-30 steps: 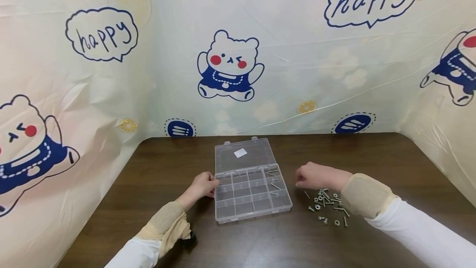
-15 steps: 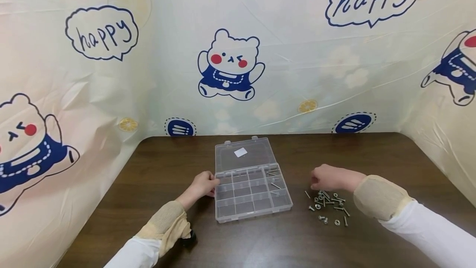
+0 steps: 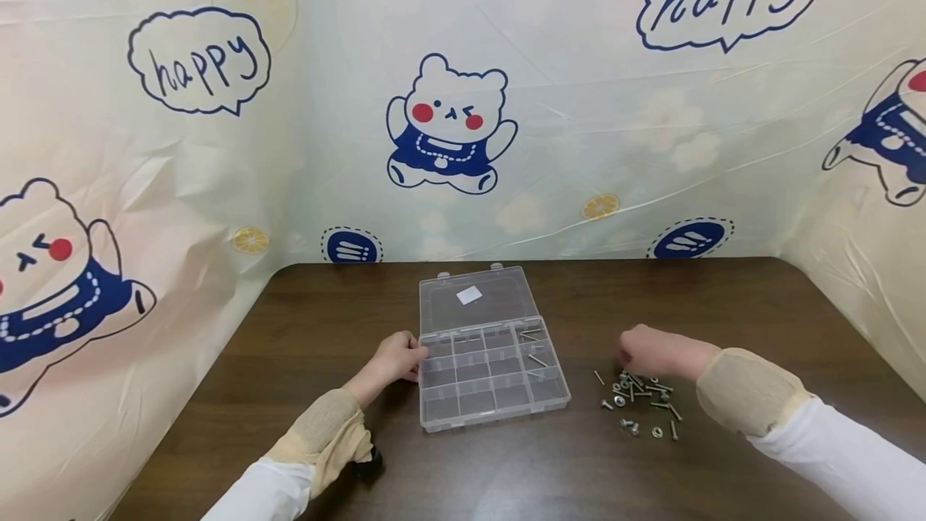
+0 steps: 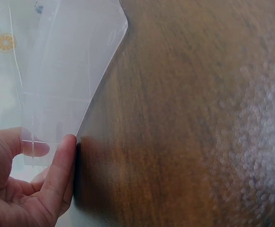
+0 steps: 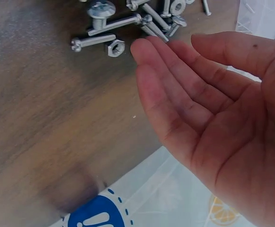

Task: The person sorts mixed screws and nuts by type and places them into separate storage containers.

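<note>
A clear plastic compartment box point(image 3: 476, 402) lies on the table with its lid point(image 3: 499, 296) folded back. My left hand point(image 3: 394, 358) holds the box by its left side; in the left wrist view the thumb point(image 4: 37, 149) is over the wall and the fingers are against the outside. Several screws point(image 3: 536, 360) lie in the right-hand compartments. My right hand point(image 3: 660, 350) is at the far edge of a loose pile of screws and nuts point(image 3: 640, 394). In the right wrist view its fingers point(image 5: 158, 90) are slightly bent beside a hex nut point(image 5: 115, 48), with nothing seen between them.
The brown wooden table point(image 3: 318, 304) ends at a printed cloth backdrop point(image 3: 550, 143) behind and at both sides. A small white paper point(image 3: 469, 295) is on the lid. A black object point(image 3: 369, 466) sits by the left wrist.
My right hand has moved right, away from the box and to the pile of screws and nuts. My left hand keeps its hold on the box.
</note>
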Motion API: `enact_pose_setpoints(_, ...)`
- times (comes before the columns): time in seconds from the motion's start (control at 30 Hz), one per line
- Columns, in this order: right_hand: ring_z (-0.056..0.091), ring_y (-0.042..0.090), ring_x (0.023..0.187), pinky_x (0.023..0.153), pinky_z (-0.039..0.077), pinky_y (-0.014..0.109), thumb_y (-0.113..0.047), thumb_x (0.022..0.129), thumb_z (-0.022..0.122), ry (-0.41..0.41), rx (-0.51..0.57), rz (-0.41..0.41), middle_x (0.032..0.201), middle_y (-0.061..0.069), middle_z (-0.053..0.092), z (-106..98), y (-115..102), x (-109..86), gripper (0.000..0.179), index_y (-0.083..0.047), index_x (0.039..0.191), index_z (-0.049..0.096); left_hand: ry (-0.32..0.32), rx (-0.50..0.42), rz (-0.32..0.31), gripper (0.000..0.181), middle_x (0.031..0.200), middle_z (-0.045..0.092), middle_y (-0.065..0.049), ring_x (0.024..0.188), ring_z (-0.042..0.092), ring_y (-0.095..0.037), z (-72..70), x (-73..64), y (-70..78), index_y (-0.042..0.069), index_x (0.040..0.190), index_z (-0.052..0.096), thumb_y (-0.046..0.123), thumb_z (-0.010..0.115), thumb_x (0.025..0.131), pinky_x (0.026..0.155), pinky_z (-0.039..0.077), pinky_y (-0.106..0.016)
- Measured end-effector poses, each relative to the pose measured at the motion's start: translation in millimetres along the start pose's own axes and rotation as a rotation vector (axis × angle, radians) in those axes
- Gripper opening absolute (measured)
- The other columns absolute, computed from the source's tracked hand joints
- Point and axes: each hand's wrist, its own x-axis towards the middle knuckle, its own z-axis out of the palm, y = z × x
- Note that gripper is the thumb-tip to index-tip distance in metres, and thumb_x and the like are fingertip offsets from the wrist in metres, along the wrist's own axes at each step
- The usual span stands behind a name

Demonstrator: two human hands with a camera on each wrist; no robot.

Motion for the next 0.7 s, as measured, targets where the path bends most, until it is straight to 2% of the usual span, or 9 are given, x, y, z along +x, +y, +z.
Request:
enact_pose_setpoints(0.13, 0.040, 0.009, 0.051, 0.044, 0.037, 0.022, 0.000, 0.075, 0.057, 0.024, -0.041, -0.017, 0.056, -0.003, 0.047, 3.0, 3.0, 0.1, 0.017, -0.009, 0.061, 0.054, 0.005, -0.007, 0.003, 0.009, 0.067, 0.049, -0.010, 0.053, 0.053, -0.013, 0.7, 0.1, -0.2, -0.002, 0.075, 0.046, 0.004, 0.051, 0.080, 0.050, 0.056, -0.027)
enact_pose_setpoints(0.4, 0.043, 0.008, 0.052, 0.044, 0.041, 0.022, 0.007, 0.068, 0.057, 0.103, -0.097, -0.064, 0.058, -0.005, 0.051, 11.7, 9.1, -1.7, 0.019, -0.011, 0.061, 0.056, 0.013, -0.006, 0.011, 0.008, 0.064, 0.048, -0.009, 0.051, 0.052, -0.012, 1.7, 0.7, -0.4, -0.001, 0.074, 0.046, 0.004, 0.050, 0.079, 0.049, 0.056, -0.027)
enact_pose_setpoints(0.57, 0.039, 0.008, 0.049, 0.041, 0.036, 0.022, 0.009, 0.071, 0.058, 0.140, -0.116, -0.054, 0.054, -0.006, 0.045, 16.9, 9.2, -0.5, 0.026, -0.013, 0.058, 0.051, 0.014, -0.009, 0.007, 0.009, 0.064, 0.048, -0.009, 0.051, 0.052, -0.012, 1.4, 0.2, 0.2, -0.001, 0.073, 0.045, 0.003, 0.050, 0.078, 0.048, 0.056, -0.026)
enact_pose_setpoints(0.7, 0.035, 0.008, 0.046, 0.039, 0.033, 0.021, 0.013, 0.068, 0.057, 0.162, -0.123, -0.074, 0.051, -0.006, 0.041, 17.9, 6.9, 0.9, 0.031, -0.013, 0.053, 0.048, 0.011, -0.012, 0.002, 0.008, 0.065, 0.048, -0.009, 0.052, 0.052, -0.012, 0.4, 0.1, 0.2, -0.001, 0.074, 0.045, 0.003, 0.050, 0.079, 0.049, 0.056, -0.026)
